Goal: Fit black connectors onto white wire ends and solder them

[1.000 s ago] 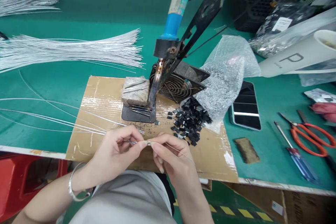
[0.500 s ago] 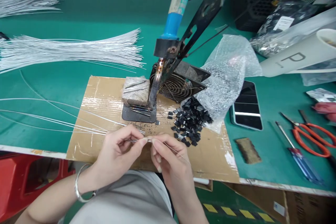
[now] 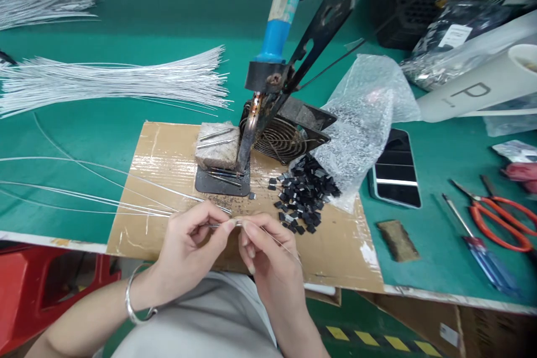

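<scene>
My left hand [image 3: 191, 251] and my right hand [image 3: 274, 260] meet fingertip to fingertip over the front of a cardboard sheet [image 3: 335, 260]. Both pinch a thin wire [image 3: 215, 225], which passes between the two thumbs and trails down past the right hand. The exact spot between the fingertips is mostly hidden. Just beyond the left hand, several loose silvery wires [image 3: 142, 180] reach in from the left onto the cardboard. A pile of small black pieces [image 3: 308, 193] lies beyond the right hand.
A blue-handled soldering iron [image 3: 274, 39] stands on its bracket above a pale block [image 3: 218, 148] and a black pad [image 3: 205, 183]. Behind are a small fan [image 3: 281, 140] and bubble wrap [image 3: 361, 106]. A phone [image 3: 395, 170], screwdriver [image 3: 474, 240] and orange-handled scissors [image 3: 499, 229] lie right; wire bundles [image 3: 113, 79] left.
Both hands keep their pinch on the wire at nearly the same place. The right hand and wrist have shifted slightly left; the left forearm has moved a little to the right.
</scene>
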Available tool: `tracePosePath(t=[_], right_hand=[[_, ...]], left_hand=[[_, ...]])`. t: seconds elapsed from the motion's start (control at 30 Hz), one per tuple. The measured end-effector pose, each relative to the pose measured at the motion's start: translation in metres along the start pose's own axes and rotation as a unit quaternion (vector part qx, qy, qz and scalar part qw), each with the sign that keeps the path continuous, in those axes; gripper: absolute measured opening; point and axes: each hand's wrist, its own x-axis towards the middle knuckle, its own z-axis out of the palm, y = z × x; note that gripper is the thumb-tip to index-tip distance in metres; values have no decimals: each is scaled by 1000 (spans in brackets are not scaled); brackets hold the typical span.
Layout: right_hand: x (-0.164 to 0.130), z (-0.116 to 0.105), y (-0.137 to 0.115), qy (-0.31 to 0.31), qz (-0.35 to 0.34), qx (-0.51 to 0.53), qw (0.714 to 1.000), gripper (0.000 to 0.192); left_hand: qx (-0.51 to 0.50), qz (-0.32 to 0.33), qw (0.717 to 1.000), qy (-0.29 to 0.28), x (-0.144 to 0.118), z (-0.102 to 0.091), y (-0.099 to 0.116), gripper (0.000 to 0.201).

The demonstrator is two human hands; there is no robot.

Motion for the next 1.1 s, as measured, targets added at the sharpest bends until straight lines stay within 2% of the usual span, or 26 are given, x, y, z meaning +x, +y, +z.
tracePosePath(t=[0.3, 0.57, 0.67, 0.83, 1.1], right_hand=[[-2, 1, 2, 11, -10, -5, 1000, 14], [0, -4, -1, -15, -15, -28, 999, 23], [0, -5, -2, -19, -16, -36, 999, 19], [1, -2, 0, -33, -31, -33, 998, 13], [2, 1, 1, -20, -19, 0, 1000, 13]], left_hand=[[-23, -19, 999, 11, -1, 3, -3, 21], [-61, -40, 997, 19, 7, -1, 12, 19], [-61, -42, 997, 19, 8, -2, 14, 18], [-51, -33, 998, 15, 5, -1, 11, 19], [-43, 16, 999, 22, 2, 2, 1, 17]])
